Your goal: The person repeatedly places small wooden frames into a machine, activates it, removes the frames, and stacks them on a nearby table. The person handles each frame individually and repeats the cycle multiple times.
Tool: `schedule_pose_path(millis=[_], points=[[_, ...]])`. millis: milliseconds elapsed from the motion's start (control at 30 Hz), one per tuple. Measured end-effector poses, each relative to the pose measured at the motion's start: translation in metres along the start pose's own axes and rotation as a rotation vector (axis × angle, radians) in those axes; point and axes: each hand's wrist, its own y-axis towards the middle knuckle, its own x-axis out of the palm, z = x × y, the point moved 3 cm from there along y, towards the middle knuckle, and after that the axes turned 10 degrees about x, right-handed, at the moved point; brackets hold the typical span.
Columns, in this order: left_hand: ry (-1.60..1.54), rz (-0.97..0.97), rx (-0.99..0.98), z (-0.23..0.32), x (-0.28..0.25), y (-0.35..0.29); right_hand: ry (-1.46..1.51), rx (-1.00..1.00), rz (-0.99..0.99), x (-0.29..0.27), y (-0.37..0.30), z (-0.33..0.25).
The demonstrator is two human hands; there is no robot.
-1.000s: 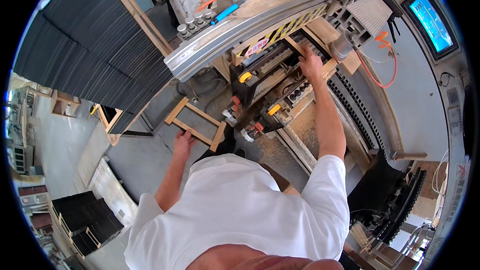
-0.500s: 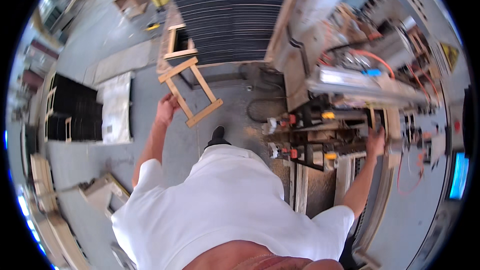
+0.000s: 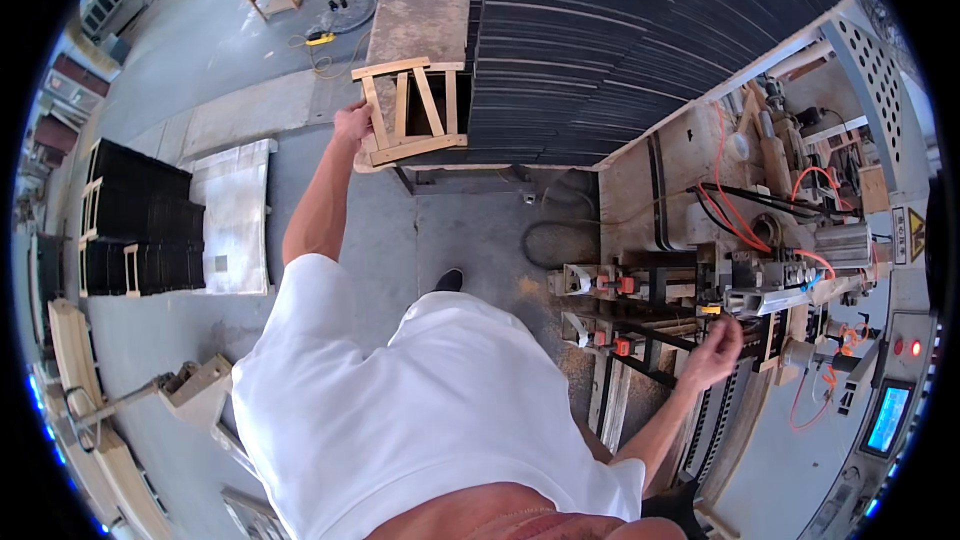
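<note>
My left hand [image 3: 353,124] grips the side of a small wooden frame [image 3: 417,151] of pale slats. This frame lies tilted over another pale wooden frame [image 3: 451,103] at the near left corner of a worn table [image 3: 412,15]. My right hand [image 3: 714,352] is at the near edge of a machine with metal bars [image 3: 765,300], close to a yellow part. Its fingers are loosely bent, and no held thing shows in them.
Dark slats [image 3: 620,40] form a large stack right of the frames. Black stacks [image 3: 140,210] stand on the floor at left, beside a pale sheet [image 3: 232,215]. A control panel with a lit screen [image 3: 888,418] is at far right. Hoses [image 3: 725,205] hang over the machine.
My left hand has carried the wooden frame forward from above the floor onto the frame at the table corner. My right hand has drawn back from inside the machine to its near edge.
</note>
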Motion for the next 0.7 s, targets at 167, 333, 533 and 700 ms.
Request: schedule_pose_path(millis=[167,333,533,700], points=[[0.591,-0.090,0.231,-0.022,0.041,0.044,-0.016,0.208,-0.244,0.041,-0.063,-0.015],[0.917,-0.064,0.220,-0.042,0.070,0.047,-0.164,0.314,-0.259,0.047,-0.090,-0.018],[-0.104,-0.042,-0.094,-0.085,0.001,0.052,-0.461,0.102,-0.177,-0.001,-0.081,-0.053],[2.056,-0.627,0.706,-0.159,-0.115,0.001,-0.835,0.001,0.144,-0.152,-0.044,-0.124]])
